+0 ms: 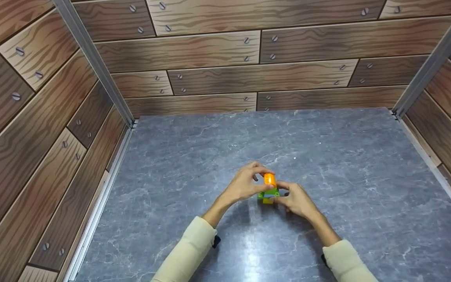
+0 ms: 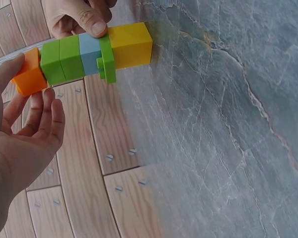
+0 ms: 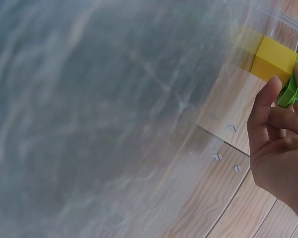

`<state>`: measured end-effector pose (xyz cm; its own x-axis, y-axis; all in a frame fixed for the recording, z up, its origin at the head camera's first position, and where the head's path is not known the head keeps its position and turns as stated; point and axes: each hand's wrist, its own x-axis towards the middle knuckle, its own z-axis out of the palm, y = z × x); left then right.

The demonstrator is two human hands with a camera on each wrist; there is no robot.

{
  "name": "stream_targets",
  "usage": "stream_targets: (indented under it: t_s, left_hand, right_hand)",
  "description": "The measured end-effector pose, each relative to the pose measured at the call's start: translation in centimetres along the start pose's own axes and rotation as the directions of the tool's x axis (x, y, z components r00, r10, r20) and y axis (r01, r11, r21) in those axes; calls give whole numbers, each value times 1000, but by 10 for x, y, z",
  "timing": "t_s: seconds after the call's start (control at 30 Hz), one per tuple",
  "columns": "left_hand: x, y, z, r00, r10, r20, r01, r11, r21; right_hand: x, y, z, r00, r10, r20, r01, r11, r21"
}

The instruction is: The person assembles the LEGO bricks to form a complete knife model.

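Note:
A small tower of toy building blocks stands upright on the table between the two hands. Its lowest part is a yellow block (image 2: pixel 131 45), with a green plate (image 2: pixel 108 59) above it that juts out sideways. Over that come a light blue block (image 2: pixel 90 52) and green blocks (image 2: pixel 61 60). At the top is an orange block (image 1: pixel 269 179), which my left hand (image 1: pixel 245 183) pinches between thumb and fingers. My right hand (image 1: pixel 299 200) grips the tower lower down, its thumb by the blue block and green plate. Some of its fingers are hidden behind the blocks in the left wrist view.
The grey marbled tabletop (image 1: pixel 194 156) is bounded by wood-patterned panels (image 1: pixel 217 51) at the back and both sides. Metal rails (image 1: pixel 100 62) run up the back corners. Tiny white specks (image 1: pixel 294 158) lie beyond the hands.

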<state>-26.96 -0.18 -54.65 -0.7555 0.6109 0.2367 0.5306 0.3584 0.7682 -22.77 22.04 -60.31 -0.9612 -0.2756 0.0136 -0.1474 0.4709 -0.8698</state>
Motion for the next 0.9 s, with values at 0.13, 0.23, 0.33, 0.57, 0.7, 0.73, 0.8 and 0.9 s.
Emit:
stream_targets:
  t_s: [0.13, 0.23, 0.33, 0.57, 0.7, 0.73, 0.8, 0.9]
  left_hand:
    - [0, -1, 1, 1000, 1, 14, -1, 1000, 0]
    - [0, -1, 1, 1000, -10, 18, 10, 1000, 9]
    - [0, 0, 1, 1000, -12, 18, 11, 1000, 24]
    - [1, 3, 0, 1000, 11, 12, -12, 996, 89]
    - [1, 5, -2, 999, 28, 16, -30, 991, 128]
    - [1, 6, -2, 999, 34, 18, -36, 990, 139]
    - [1, 7, -3, 999, 44, 25, -47, 984, 172]
    - [1, 9, -5, 997, 60, 38, -67, 973, 223]
  right_hand:
    - [0, -1, 0, 1000, 2, 0, -2, 1000, -6]
    - [0, -1, -1, 1000, -2, 0, 2, 1000, -11]
    - [0, -1, 0, 1000, -4, -4, 4, 1000, -15]
    - [0, 0, 0, 1000, 19, -7, -19, 1000, -16]
    - [1, 0, -1, 1000, 18, -13, -19, 1000, -18]
    - [1, 0, -1, 1000, 18, -14, -18, 1000, -17]
    - [2, 0, -1, 1000, 18, -11, -19, 1000, -12]
    - [1, 1, 0, 1000, 18, 0, -18, 1000, -3]
